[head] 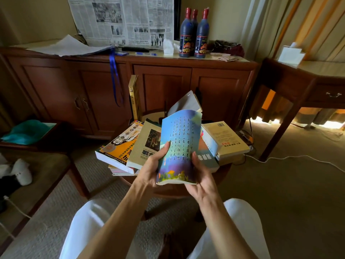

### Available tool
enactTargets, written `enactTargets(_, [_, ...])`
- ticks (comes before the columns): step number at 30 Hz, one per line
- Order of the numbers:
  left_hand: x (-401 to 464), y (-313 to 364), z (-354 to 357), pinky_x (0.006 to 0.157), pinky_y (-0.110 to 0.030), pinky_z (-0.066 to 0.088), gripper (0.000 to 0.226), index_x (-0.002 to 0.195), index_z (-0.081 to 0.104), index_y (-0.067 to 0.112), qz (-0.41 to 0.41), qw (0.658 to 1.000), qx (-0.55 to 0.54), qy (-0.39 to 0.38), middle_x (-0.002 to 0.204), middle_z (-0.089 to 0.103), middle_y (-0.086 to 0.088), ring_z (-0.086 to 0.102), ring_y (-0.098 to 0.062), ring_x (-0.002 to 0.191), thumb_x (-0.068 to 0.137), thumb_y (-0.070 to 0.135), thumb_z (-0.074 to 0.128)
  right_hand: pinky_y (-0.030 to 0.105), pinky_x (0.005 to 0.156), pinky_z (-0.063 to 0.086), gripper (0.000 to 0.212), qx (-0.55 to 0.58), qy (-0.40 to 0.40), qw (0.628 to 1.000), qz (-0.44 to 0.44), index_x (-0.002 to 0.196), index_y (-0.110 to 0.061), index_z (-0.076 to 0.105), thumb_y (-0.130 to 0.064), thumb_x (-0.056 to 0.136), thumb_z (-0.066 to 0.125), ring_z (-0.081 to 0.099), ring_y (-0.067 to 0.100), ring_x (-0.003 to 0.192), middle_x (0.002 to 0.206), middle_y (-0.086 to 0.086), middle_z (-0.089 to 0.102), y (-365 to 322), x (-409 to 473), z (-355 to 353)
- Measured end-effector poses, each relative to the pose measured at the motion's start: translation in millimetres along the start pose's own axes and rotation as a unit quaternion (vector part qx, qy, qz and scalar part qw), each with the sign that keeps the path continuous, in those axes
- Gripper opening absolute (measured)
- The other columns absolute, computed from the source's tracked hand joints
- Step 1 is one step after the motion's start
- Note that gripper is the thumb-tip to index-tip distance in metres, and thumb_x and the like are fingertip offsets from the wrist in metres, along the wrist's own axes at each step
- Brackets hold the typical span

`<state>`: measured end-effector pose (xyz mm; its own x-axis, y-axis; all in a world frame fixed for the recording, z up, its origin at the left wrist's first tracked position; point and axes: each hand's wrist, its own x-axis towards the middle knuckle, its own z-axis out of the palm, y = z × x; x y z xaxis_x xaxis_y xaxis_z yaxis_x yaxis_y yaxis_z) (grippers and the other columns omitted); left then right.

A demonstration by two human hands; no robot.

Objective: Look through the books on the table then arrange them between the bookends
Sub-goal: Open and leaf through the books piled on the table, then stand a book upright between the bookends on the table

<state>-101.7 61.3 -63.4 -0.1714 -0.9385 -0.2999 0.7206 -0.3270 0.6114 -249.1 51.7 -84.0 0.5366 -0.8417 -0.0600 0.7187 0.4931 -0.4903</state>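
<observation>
Books are the business, and one of them, a thin blue paperback with columns of Chinese script on its cover, is lifted clear above the round wooden table. It stands nearly upright with its long axis running away from the person, bottom edge towards them, its cover bowing as if being flexed for a flick-through. The left hand grips the lower left edge, thumb laid on the cover; the right hand cups the lower right corner from beneath, fingers curled behind the book. Both hands hold the near end, so the far end is free to swing.

Below lie the rest in a loose heap: an orange-covered book at the left, a cream paperback overlapping it, a thick pale volume at the right. Beyond them one yellow book stands upright at the table's far side, probably against a bookend, though the bookends themselves are too dark to make out. Shelving would mean carrying the paperback forward and slightly left, spine vertical; the left hand looks nearer that spot.

Behind stands a wooden sideboard bearing three dark bottles and a newspaper.
</observation>
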Motion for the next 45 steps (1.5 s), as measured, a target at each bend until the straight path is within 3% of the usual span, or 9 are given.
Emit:
enactTargets(7, [-11.9,29.8,-14.4,0.067,-0.035,0.062,0.037,0.116,0.063,0.005,0.009,0.987,0.157,-0.010,0.100,0.076,-0.016,0.075,-0.027,0.079,0.082,0.019,0.071,0.052,0.106,0.046,0.043,-0.297,0.076,0.951,0.030,0.114,-0.021,0.073,-0.025,0.072,0.082,0.066,0.029,0.116,0.119,0.010,0.072,-55.9,0.5,-2.8])
enactTargets(9, [-9.5,33.6,-9.7,0.071,-0.036,0.062,0.034,0.117,0.064,0.008,0.003,0.987,0.157,-0.025,0.107,0.075,-0.015,0.075,-0.027,0.086,0.089,0.026,0.065,0.048,0.099,0.052,0.017,-0.309,0.035,0.950,0.022,0.108,-0.030,0.074,-0.029,0.093,0.065,0.068,0.026,0.112,0.118,0.006,0.073,-64.6,5.5,19.5])
enactTargets(18, [-4.7,31.0,-1.3,0.069,-0.036,0.063,0.060,0.101,0.080,0.009,-0.008,0.984,0.137,-0.110,0.101,0.076,-0.015,0.076,-0.026,0.081,0.050,0.035,0.098,0.053,0.117,0.032,0.055,-0.155,0.013,0.988,0.017,0.131,-0.003,0.061,-0.040,0.092,0.065,0.047,0.040,0.135,0.141,0.029,0.051,-27.1,24.6,31.3])
enactTargets(23, [-2.8,47.1,-11.3,0.075,-0.038,0.062,0.046,0.112,0.074,0.007,0.002,0.981,0.180,-0.074,0.113,0.074,-0.017,0.075,-0.028,0.091,0.073,0.029,0.083,0.037,0.088,0.057,0.034,-0.188,0.002,0.982,0.035,0.101,-0.015,0.081,-0.038,0.097,0.055,0.071,0.026,0.102,0.110,0.012,0.073,-36.9,21.5,38.4])
enactTargets(29, [14.3,92.5,-6.9,0.093,-0.051,0.057,0.043,0.132,0.059,0.009,0.106,0.959,0.260,-0.043,0.128,0.068,-0.018,0.067,-0.035,0.114,0.091,0.013,0.068,0.050,0.103,0.050,0.022,-0.444,0.044,0.892,-0.067,0.116,-0.018,0.069,-0.021,0.095,0.064,0.067,0.022,0.111,0.118,0.006,0.073,-70.3,66.1,45.0])
enactTargets(33, [25.7,107.6,10.6,0.096,-0.063,0.052,0.047,0.132,0.059,0.014,0.174,0.936,0.305,0.003,0.126,0.067,-0.019,0.063,-0.042,0.118,0.087,0.022,0.072,0.041,0.108,0.043,0.069,-0.718,0.164,0.648,-0.195,0.141,-0.019,0.048,-0.050,0.085,0.072,0.048,0.015,0.126,0.135,0.000,0.053,-76.9,85.9,57.9])
enactTargets(35, [30.7,109.6,19.3,0.095,-0.062,0.053,0.036,0.130,0.060,0.015,0.211,0.920,0.330,0.025,0.123,0.069,-0.016,0.063,-0.040,0.118,0.095,0.020,0.066,0.033,0.102,0.041,0.074,-0.764,0.146,0.592,-0.212,0.141,-0.024,0.047,-0.050,0.079,0.077,0.043,0.014,0.125,0.129,-0.007,0.049,-77.0,82.6,65.9])
enactTargets(39, [28.2,116.0,38.3,0.105,-0.049,0.050,0.047,0.142,0.053,0.019,0.222,0.910,0.345,-0.056,0.134,0.063,-0.013,0.058,-0.030,0.127,0.099,0.038,0.053,0.020,0.089,0.052,0.085,-0.709,-0.024,0.703,-0.057,0.142,-0.037,0.041,-0.051,0.071,0.084,0.063,0.000,0.109,0.119,-0.015,0.067,-62.0,78.3,90.7])
enactTargets(45, [46.0,136.3,25.6,0.123,-0.046,0.014,0.065,0.150,0.039,0.045,0.178,0.888,0.403,-0.129,0.158,0.039,0.016,0.027,-0.001,0.148,0.094,0.071,0.020,0.009,0.064,0.048,0.024,-0.568,0.112,0.777,-0.248,0.110,-0.011,0.066,-0.012,0.087,0.074,0.067,-0.012,0.075,0.089,-0.011,0.073,-48.8,112.2,97.1])
